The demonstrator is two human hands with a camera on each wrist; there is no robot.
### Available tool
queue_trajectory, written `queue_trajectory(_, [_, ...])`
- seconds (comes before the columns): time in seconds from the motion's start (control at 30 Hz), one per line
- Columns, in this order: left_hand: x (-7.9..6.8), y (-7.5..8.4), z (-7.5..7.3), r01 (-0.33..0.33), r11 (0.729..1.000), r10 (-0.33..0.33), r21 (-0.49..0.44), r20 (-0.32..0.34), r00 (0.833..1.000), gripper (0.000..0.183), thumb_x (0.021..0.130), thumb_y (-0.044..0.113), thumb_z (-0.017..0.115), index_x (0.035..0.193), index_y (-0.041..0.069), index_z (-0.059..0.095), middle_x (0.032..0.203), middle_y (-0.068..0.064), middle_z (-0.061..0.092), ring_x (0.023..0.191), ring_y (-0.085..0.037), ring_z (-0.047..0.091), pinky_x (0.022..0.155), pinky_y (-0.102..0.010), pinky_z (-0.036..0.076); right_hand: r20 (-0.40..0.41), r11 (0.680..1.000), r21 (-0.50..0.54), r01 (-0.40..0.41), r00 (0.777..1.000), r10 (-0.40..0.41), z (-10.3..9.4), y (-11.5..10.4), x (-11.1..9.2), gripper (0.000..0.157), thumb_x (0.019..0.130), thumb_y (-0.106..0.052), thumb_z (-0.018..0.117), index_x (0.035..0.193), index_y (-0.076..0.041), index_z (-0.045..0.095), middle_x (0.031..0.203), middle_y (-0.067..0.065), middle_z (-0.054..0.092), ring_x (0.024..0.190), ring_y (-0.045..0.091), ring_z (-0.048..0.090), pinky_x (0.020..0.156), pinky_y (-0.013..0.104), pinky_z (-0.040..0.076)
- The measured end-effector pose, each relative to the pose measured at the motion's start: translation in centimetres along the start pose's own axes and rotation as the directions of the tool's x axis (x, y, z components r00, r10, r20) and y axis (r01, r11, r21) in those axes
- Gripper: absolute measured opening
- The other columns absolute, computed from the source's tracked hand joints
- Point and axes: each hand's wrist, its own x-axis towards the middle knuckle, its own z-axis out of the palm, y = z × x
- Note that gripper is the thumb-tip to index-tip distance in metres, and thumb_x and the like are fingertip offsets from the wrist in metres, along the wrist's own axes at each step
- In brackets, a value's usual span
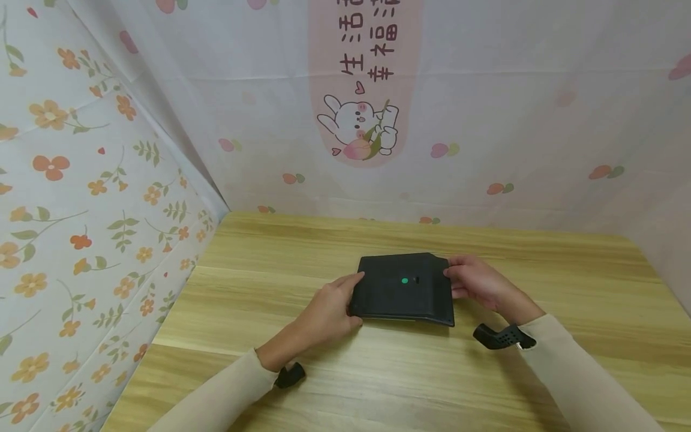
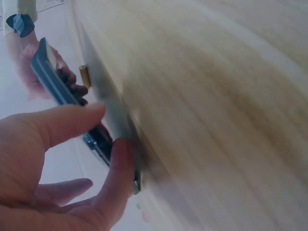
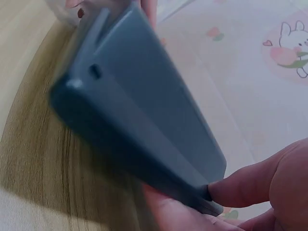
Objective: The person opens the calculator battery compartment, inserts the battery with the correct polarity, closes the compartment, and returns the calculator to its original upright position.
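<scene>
A black calculator (image 1: pixel 396 288) is held back side up and tilted above the wooden table. Its back carries a green dot and a small dark slot. My left hand (image 1: pixel 330 309) grips the left edge, thumb near the front corner. At the opposite edge my right hand (image 1: pixel 477 282) pinches the thicker end, thumb against the back, as the calculator (image 3: pixel 144 106) shows in the right wrist view. The face points down and is mostly hidden. In the left wrist view a small gold-coloured cylinder, like a battery (image 2: pixel 84 76), appears beyond the calculator's underside.
The wood-grain table (image 1: pixel 259 258) lies beneath both hands. Behind it hangs a printed cloth (image 1: pixel 259 120) with a rabbit drawing, and a flowered cloth (image 1: pixel 108 228) covers the left side. Black straps (image 1: pixel 499 337) sit at both wrists.
</scene>
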Motion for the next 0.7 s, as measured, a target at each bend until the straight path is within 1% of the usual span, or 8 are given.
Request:
queue_trajectory(0.03, [0.0, 0.0, -0.1, 0.015, 1.0, -0.015, -0.008, 0.013, 1.0, 0.09, 0.085, 0.005, 0.094, 0.162, -0.003, 0.048, 0.139, -0.019, 0.065, 0.066, -0.007, 0.052, 0.073, -0.029, 0.053, -0.003, 1.0, -0.003, 0.002, 1.0, -0.002, 0.1, 0.0, 0.0, 0.047, 0.113, -0.002, 0.039, 0.152, 0.024, 0.035, 0.114, 0.015, 0.07, 0.091, 0.016, 0.075, 0.078, 0.032, 0.064])
queue_trajectory(0.1, [0.1, 0.0, -0.1, 0.045, 0.999, -0.045, -0.013, 0.036, 0.998, 0.093, 0.085, 0.01, 0.095, 0.164, -0.001, 0.046, 0.132, -0.015, 0.065, 0.067, -0.007, 0.052, 0.077, -0.032, 0.053, -0.009, 1.0, -0.016, -0.001, 1.0, 0.001, 0.2, -0.1, -0.1, 0.043, 0.113, -0.003, 0.04, 0.146, 0.023, 0.039, 0.113, 0.016, 0.071, 0.092, 0.017, 0.075, 0.079, 0.034, 0.064])
queue_trajectory(0.17, [0.2, 0.0, -0.2, 0.066, 0.998, -0.065, -0.016, 0.057, 0.996, 0.094, 0.086, 0.014, 0.095, 0.165, 0.0, 0.045, 0.127, -0.014, 0.065, 0.07, -0.008, 0.053, 0.08, -0.034, 0.052, -0.015, 0.999, -0.038, 0.001, 1.0, -0.001, 0.2, 0.0, -0.1, 0.042, 0.113, -0.003, 0.04, 0.145, 0.024, 0.039, 0.117, 0.021, 0.07, 0.094, 0.02, 0.075, 0.081, 0.037, 0.064])
queue_trajectory(0.3, [0.3, 0.1, -0.3, 0.091, 0.996, -0.089, -0.017, 0.082, 0.993, 0.094, 0.089, 0.017, 0.093, 0.166, 0.0, 0.043, 0.136, -0.017, 0.064, 0.076, -0.014, 0.058, 0.083, -0.038, 0.054, -0.039, 0.996, -0.094, 0.006, 0.999, -0.01, 0.4, 0.1, 0.1, 0.045, 0.112, -0.002, 0.04, 0.147, 0.026, 0.034, 0.127, 0.034, 0.063, 0.099, 0.027, 0.074, 0.082, 0.041, 0.065])
queue_trajectory(0.43, [0.5, 0.2, -0.2, 0.116, 0.993, -0.115, -0.01, 0.098, 0.989, 0.093, 0.092, 0.017, 0.092, 0.168, 0.001, 0.04, 0.158, -0.024, 0.054, 0.108, -0.031, 0.071, 0.1, -0.047, 0.057, -0.065, 0.985, -0.171, 0.008, 0.998, -0.02, 0.9, 0.1, 0.2, 0.051, 0.111, 0.0, 0.041, 0.151, 0.029, 0.028, 0.135, 0.044, 0.054, 0.108, 0.038, 0.072, 0.083, 0.045, 0.065])
queue_trajectory(0.53, [0.5, 0.4, -0.1, 0.13, 0.992, -0.13, 0.002, 0.105, 0.986, 0.094, 0.092, 0.016, 0.092, 0.168, 0.0, 0.039, 0.159, -0.027, 0.053, 0.134, -0.044, 0.064, 0.109, -0.054, 0.054, -0.088, 0.973, -0.23, -0.002, 0.996, -0.019, 1.2, 0.0, 0.1, 0.055, 0.111, 0.0, 0.042, 0.153, 0.03, 0.024, 0.139, 0.048, 0.049, 0.113, 0.044, 0.069, 0.082, 0.047, 0.065])
queue_trajectory(0.57, [0.5, 0.4, -0.1, 0.135, 0.991, -0.135, 0.005, 0.107, 0.985, 0.095, 0.091, 0.016, 0.092, 0.168, 0.0, 0.039, 0.158, -0.028, 0.053, 0.138, -0.046, 0.06, 0.11, -0.056, 0.053, -0.095, 0.969, -0.249, -0.005, 0.995, -0.019, 1.3, -0.1, 0.1, 0.056, 0.111, 0.0, 0.043, 0.154, 0.03, 0.024, 0.141, 0.049, 0.047, 0.113, 0.045, 0.068, 0.082, 0.047, 0.065])
queue_trajectory(0.7, [0.5, 0.6, 0.0, 0.147, 0.989, -0.149, 0.027, 0.102, 0.984, 0.098, 0.089, 0.015, 0.094, 0.168, -0.002, 0.039, 0.154, -0.029, 0.056, 0.136, -0.048, 0.062, 0.108, -0.058, 0.054, -0.118, 0.953, -0.302, -0.028, 0.993, -0.008, 1.8, -0.4, -0.1, 0.059, 0.111, -0.003, 0.045, 0.156, 0.029, 0.024, 0.146, 0.051, 0.045, 0.112, 0.043, 0.069, 0.082, 0.047, 0.066])
